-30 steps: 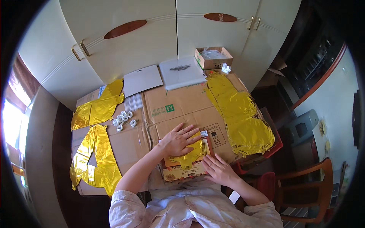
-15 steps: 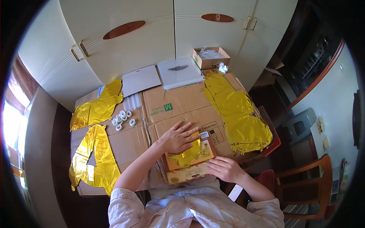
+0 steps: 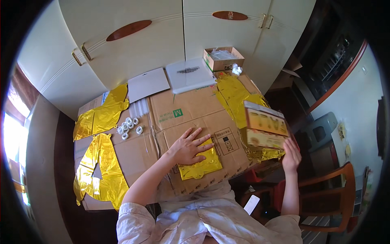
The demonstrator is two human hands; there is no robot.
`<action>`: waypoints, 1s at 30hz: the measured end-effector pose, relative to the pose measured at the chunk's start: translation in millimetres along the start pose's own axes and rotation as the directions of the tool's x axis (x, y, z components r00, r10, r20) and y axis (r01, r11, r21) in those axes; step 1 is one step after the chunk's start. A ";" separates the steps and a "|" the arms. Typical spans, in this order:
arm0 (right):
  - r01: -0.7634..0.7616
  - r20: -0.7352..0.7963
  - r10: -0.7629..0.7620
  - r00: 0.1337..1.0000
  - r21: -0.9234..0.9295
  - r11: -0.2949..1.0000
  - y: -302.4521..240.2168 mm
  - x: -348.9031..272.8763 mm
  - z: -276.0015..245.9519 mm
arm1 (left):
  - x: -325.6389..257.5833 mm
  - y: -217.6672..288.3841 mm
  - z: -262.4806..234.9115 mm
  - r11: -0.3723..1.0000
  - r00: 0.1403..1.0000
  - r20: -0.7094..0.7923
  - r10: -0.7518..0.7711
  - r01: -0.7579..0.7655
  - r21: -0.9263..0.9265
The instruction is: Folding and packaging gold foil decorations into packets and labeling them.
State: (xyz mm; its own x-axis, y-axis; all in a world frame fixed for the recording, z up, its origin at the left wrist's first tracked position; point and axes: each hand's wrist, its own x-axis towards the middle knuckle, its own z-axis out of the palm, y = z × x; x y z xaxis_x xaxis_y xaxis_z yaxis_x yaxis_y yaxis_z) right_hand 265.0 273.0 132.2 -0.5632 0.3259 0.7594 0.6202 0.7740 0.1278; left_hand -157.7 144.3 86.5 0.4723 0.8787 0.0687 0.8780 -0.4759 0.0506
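My left hand (image 3: 190, 147) lies flat, fingers spread, on a small folded piece of shiny gold foil (image 3: 203, 166) near the table's front edge. To the right, my right hand (image 3: 291, 156) grips the lower right corner of a printed orange-and-cream card (image 3: 266, 127), held tilted over a pile of flat gold foil balloons (image 3: 231, 97). The card hides part of that pile. A flat gold foil balloon with a triangular hole (image 3: 111, 162) lies at the left, and another gold foil piece (image 3: 101, 112) lies beyond it.
Several white rolls (image 3: 129, 122) sit beside thin clear sticks (image 3: 139, 108). Farther back lie a white card (image 3: 148, 84) and a stack of clear bags (image 3: 189, 76). An open carton (image 3: 223, 63) stands at the far right, before the cabinets. A wooden chair (image 3: 325, 195) is at the right.
My right hand has lifted the printed card from the table front and carried it right and away, uncovering cardboard. My left hand stays on the folded gold foil.
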 end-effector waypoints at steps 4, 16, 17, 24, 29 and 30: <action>-0.003 0.274 -0.022 0.962 0.091 0.996 -6.1 -18.7 40.6 | 1.4 2.1 -2.4 1.000 1.000 0.009 -0.010 0.010 0.017; 0.242 0.154 -0.431 0.889 0.640 0.729 -165.5 39.1 49.0 | -2.0 4.1 -1.4 0.999 0.999 -0.005 -0.035 0.035 0.042; 0.230 0.168 -0.429 0.888 0.645 0.728 -178.1 39.4 50.7 | -1.0 3.6 -1.7 0.999 0.999 -0.006 -0.032 0.032 0.041; 0.160 0.229 -0.378 0.897 0.630 0.760 -201.0 25.5 63.6 | -0.8 4.5 -3.5 0.999 0.999 0.000 -0.035 0.035 0.041; 0.104 0.278 -0.347 0.895 0.628 0.771 -202.6 24.3 60.6 | 0.3 5.5 -2.0 0.999 0.999 -0.010 -0.041 0.041 0.028; 0.095 0.286 -0.345 0.894 0.630 0.770 -202.4 23.6 60.7 | 0.3 5.7 -2.5 0.999 0.999 -0.006 -0.044 0.044 0.017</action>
State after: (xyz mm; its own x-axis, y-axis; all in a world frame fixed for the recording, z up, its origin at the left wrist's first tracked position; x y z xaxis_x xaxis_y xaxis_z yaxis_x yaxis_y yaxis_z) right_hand 93.0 157.0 85.5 -0.8736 0.1797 0.4524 0.0797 0.9696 -0.2313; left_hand -152.7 141.7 89.3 0.4327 0.8987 0.0719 0.8992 -0.4359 0.0369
